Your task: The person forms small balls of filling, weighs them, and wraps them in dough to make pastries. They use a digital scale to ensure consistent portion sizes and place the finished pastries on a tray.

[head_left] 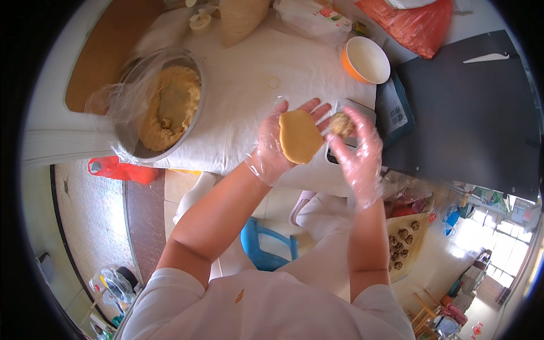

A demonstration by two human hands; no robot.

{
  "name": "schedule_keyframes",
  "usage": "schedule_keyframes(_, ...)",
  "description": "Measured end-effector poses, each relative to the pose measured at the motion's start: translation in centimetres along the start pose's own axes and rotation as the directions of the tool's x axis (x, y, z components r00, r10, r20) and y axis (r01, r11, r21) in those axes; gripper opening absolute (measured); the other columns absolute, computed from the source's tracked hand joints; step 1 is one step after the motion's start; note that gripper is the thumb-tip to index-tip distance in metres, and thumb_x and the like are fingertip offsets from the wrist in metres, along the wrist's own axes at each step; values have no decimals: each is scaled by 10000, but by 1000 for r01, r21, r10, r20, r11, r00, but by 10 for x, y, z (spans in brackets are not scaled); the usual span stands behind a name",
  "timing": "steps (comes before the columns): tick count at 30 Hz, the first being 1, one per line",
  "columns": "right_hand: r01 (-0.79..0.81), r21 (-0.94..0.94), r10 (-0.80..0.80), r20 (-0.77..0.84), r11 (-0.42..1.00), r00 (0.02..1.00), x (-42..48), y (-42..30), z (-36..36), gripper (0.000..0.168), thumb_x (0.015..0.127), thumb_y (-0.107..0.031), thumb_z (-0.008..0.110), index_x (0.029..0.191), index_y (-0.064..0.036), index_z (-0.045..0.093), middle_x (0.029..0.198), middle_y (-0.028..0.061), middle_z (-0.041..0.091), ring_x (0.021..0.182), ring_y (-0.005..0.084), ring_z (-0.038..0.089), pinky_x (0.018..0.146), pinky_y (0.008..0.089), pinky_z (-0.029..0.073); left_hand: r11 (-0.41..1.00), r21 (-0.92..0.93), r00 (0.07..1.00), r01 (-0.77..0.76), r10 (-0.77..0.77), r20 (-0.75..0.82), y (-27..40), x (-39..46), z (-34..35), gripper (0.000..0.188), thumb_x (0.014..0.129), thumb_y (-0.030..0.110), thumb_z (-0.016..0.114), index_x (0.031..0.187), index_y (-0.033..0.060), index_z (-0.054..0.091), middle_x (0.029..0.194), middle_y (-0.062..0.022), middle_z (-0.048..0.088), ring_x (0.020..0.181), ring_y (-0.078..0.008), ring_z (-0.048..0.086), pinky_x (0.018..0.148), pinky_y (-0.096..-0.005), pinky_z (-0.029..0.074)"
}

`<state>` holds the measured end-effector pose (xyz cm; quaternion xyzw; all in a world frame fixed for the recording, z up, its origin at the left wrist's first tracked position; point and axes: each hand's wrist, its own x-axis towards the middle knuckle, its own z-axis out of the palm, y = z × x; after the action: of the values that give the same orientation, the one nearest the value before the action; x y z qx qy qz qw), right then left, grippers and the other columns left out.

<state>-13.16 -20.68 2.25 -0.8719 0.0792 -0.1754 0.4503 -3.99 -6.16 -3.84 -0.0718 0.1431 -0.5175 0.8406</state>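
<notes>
My left hand, in a clear plastic glove, is turned palm up above the cloth-covered table. Across its palm and fingers lies a flattened oval of yellow dough. My right hand, gloved too, pinches a lumpy brown ball of filling between thumb and fingers. This ball is just right of the dough, near my left fingertips. Beneath my right hand sits a kitchen scale, partly hidden. At the left, a large round metal basin holds a mass of yellow dough, with plastic film draped over one side.
An orange bowl with a white inside stands at the back right. Beyond the table's right edge is a dark panel. Several filling balls rest on a tray low on the right. A blue plastic stool is below.
</notes>
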Motion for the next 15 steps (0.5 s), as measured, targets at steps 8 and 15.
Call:
schedule_keyframes(8, 342, -290, -284, 226, 894, 932, -2, -44, 16, 593, 755, -188, 789, 1284, -56, 556, 1203, 170, 598, 1093, 365, 564, 973, 482, 406, 997, 20, 997, 76, -77, 30, -16, -4, 25, 705, 1020, 543, 218, 1419, -16, 375, 1409, -216, 467, 1275, -383, 476, 1117, -499, 354)
schedule_keyframes(15, 219, -316, -114, 320, 923, 941, 8, -22, -4, 903, 714, -522, 790, 1408, -45, 464, 1542, 224, 289, 1447, 448, 197, 1141, 591, 118, 941, -111, 930, 319, -288, 229, -7, 0, -2, 808, 974, 657, 276, 1353, -39, 434, 1324, -220, 534, 1189, -344, 561, 1025, -446, 457)
